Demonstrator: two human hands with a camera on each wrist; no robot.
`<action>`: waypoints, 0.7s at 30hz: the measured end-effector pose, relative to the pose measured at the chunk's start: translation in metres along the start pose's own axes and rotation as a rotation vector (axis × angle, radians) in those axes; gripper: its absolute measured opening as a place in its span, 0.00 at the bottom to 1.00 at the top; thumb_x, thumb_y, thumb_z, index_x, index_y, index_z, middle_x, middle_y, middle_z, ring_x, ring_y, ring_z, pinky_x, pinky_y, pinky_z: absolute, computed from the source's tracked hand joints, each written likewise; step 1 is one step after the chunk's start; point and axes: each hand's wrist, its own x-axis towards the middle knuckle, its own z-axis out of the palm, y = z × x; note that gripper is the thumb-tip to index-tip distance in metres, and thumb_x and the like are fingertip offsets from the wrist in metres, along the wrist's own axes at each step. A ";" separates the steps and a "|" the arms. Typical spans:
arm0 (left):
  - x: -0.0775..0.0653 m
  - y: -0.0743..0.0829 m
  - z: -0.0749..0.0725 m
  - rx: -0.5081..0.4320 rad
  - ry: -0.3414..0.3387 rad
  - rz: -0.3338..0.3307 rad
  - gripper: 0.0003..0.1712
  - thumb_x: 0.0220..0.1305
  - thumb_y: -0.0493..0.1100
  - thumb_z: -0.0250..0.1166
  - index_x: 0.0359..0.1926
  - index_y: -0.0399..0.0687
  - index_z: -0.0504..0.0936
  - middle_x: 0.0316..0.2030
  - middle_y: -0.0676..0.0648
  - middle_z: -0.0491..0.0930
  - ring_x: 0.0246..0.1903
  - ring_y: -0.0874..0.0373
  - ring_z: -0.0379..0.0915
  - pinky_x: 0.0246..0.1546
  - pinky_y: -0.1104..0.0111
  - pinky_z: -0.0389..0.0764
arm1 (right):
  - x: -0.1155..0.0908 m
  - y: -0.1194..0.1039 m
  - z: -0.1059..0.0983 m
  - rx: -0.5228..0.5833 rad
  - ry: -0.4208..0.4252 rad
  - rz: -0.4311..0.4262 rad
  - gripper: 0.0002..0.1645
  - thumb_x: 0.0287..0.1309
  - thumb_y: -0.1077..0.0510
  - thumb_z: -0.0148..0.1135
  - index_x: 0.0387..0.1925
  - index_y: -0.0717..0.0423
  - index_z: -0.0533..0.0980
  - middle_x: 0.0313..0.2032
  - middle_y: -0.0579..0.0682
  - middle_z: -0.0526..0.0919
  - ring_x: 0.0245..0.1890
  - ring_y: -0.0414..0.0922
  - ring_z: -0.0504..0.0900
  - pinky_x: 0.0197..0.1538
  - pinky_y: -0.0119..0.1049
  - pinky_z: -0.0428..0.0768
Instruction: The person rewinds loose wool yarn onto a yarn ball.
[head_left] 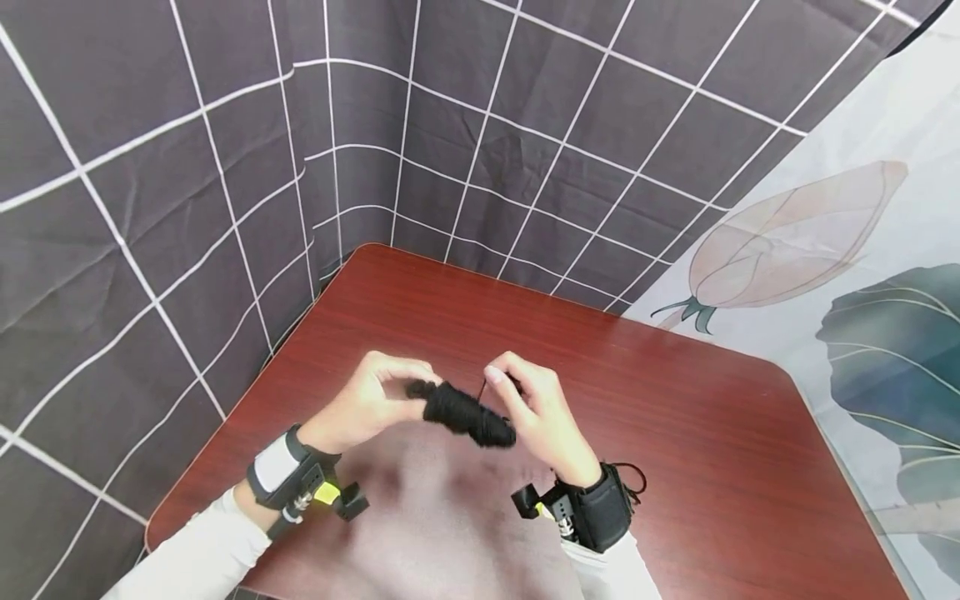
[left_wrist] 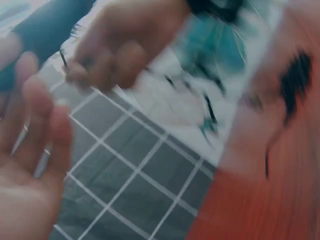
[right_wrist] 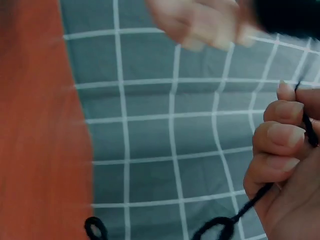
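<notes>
A bundle of wound black yarn (head_left: 457, 410) is held in the air above the table, tilted down to the right. My left hand (head_left: 367, 398) grips its left end between thumb and fingers. To the right of the bundle, my right hand (head_left: 542, 412) pinches a thin yarn strand (head_left: 482, 388) that runs up from the winding. The right wrist view shows this strand (right_wrist: 257, 196) passing through curled fingers (right_wrist: 283, 136), with a yarn loop (right_wrist: 220, 226) below. In the left wrist view both hands are blurred, and the bundle is mostly hidden.
The reddish-brown table (head_left: 712, 433) lies beneath both hands. A dark grey cloth with white grid lines (head_left: 480, 125) hangs behind and to the left; a leaf-patterned white cloth (head_left: 795, 250) hangs right. A blurred black tangle with a tail (left_wrist: 296, 77) appears against the table.
</notes>
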 end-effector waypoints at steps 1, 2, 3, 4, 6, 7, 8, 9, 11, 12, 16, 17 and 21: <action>0.001 -0.002 0.001 -0.043 0.056 0.000 0.07 0.48 0.28 0.68 0.32 0.32 0.82 0.25 0.47 0.80 0.23 0.54 0.73 0.26 0.69 0.80 | -0.002 0.001 0.004 0.000 -0.014 0.002 0.10 0.59 0.69 0.52 0.27 0.55 0.75 0.19 0.46 0.73 0.19 0.37 0.68 0.21 0.33 0.69; 0.003 -0.003 0.002 -0.058 0.126 0.001 0.07 0.49 0.29 0.67 0.33 0.32 0.82 0.24 0.47 0.80 0.22 0.52 0.73 0.25 0.70 0.80 | -0.003 0.001 0.009 0.008 -0.038 0.008 0.10 0.59 0.69 0.52 0.27 0.55 0.75 0.18 0.47 0.73 0.20 0.37 0.69 0.22 0.32 0.70; 0.004 -0.004 0.002 -0.037 0.200 0.009 0.07 0.50 0.30 0.67 0.33 0.32 0.82 0.24 0.47 0.80 0.21 0.52 0.74 0.25 0.71 0.81 | -0.005 0.000 0.013 0.011 -0.063 0.015 0.10 0.61 0.68 0.51 0.27 0.55 0.75 0.18 0.47 0.73 0.20 0.36 0.69 0.23 0.31 0.71; 0.005 -0.005 0.003 0.030 0.273 0.022 0.07 0.50 0.32 0.68 0.34 0.34 0.83 0.23 0.48 0.80 0.21 0.53 0.74 0.24 0.73 0.80 | -0.006 -0.001 0.017 0.014 -0.087 0.018 0.10 0.61 0.67 0.50 0.27 0.55 0.75 0.18 0.46 0.73 0.20 0.36 0.69 0.22 0.31 0.71; 0.006 -0.010 0.002 0.230 0.386 0.060 0.09 0.49 0.34 0.70 0.34 0.38 0.85 0.22 0.48 0.81 0.21 0.55 0.74 0.23 0.75 0.77 | -0.007 -0.004 0.020 0.001 -0.121 0.020 0.11 0.64 0.63 0.50 0.27 0.53 0.75 0.18 0.45 0.72 0.20 0.35 0.68 0.22 0.30 0.71; 0.006 -0.012 0.001 0.345 0.419 0.072 0.09 0.48 0.35 0.70 0.34 0.40 0.86 0.22 0.48 0.81 0.21 0.57 0.74 0.22 0.75 0.75 | -0.007 -0.006 0.020 -0.009 -0.128 0.024 0.12 0.65 0.61 0.49 0.26 0.52 0.74 0.18 0.44 0.71 0.20 0.35 0.68 0.22 0.30 0.70; 0.005 -0.015 0.000 0.447 0.430 0.078 0.10 0.47 0.36 0.71 0.34 0.42 0.86 0.23 0.48 0.82 0.22 0.59 0.74 0.22 0.74 0.74 | -0.005 -0.007 0.018 -0.016 -0.128 0.026 0.12 0.65 0.60 0.49 0.26 0.52 0.74 0.19 0.44 0.72 0.20 0.35 0.68 0.23 0.30 0.70; 0.004 -0.018 -0.001 0.534 0.419 0.078 0.10 0.45 0.36 0.71 0.33 0.43 0.87 0.23 0.49 0.83 0.22 0.62 0.73 0.21 0.73 0.73 | -0.004 -0.008 0.016 -0.031 -0.115 0.023 0.12 0.65 0.60 0.50 0.26 0.52 0.74 0.20 0.44 0.73 0.21 0.35 0.68 0.23 0.30 0.70; 0.002 -0.025 -0.003 0.623 0.320 0.064 0.11 0.42 0.36 0.71 0.32 0.45 0.87 0.24 0.51 0.83 0.23 0.65 0.72 0.20 0.70 0.73 | 0.000 -0.009 0.009 -0.051 -0.079 0.023 0.12 0.65 0.60 0.50 0.26 0.52 0.75 0.21 0.44 0.75 0.22 0.36 0.69 0.24 0.31 0.71; 0.000 -0.026 -0.004 0.618 0.232 0.052 0.11 0.42 0.36 0.72 0.32 0.47 0.87 0.24 0.53 0.83 0.23 0.66 0.72 0.20 0.70 0.73 | 0.002 -0.009 0.006 -0.065 -0.056 0.025 0.12 0.65 0.60 0.51 0.26 0.53 0.75 0.20 0.44 0.75 0.22 0.36 0.69 0.24 0.32 0.70; -0.004 -0.024 -0.001 0.351 -0.109 0.020 0.08 0.45 0.36 0.71 0.30 0.49 0.86 0.22 0.54 0.80 0.23 0.65 0.71 0.24 0.69 0.76 | 0.007 -0.006 0.000 -0.084 -0.019 0.036 0.12 0.65 0.61 0.50 0.26 0.53 0.74 0.19 0.44 0.72 0.21 0.36 0.68 0.24 0.32 0.69; -0.005 -0.022 0.001 0.245 -0.144 0.010 0.07 0.46 0.35 0.70 0.30 0.47 0.85 0.22 0.52 0.80 0.24 0.64 0.72 0.25 0.70 0.77 | 0.007 -0.004 0.001 -0.072 -0.028 0.034 0.11 0.65 0.61 0.50 0.26 0.53 0.74 0.19 0.44 0.71 0.20 0.36 0.67 0.23 0.32 0.69; -0.002 -0.011 0.007 -0.098 0.002 -0.028 0.05 0.49 0.29 0.67 0.30 0.34 0.81 0.24 0.48 0.80 0.24 0.56 0.72 0.26 0.71 0.78 | 0.003 -0.001 0.014 0.016 -0.115 0.016 0.09 0.63 0.63 0.52 0.29 0.55 0.76 0.21 0.45 0.75 0.23 0.36 0.70 0.26 0.32 0.72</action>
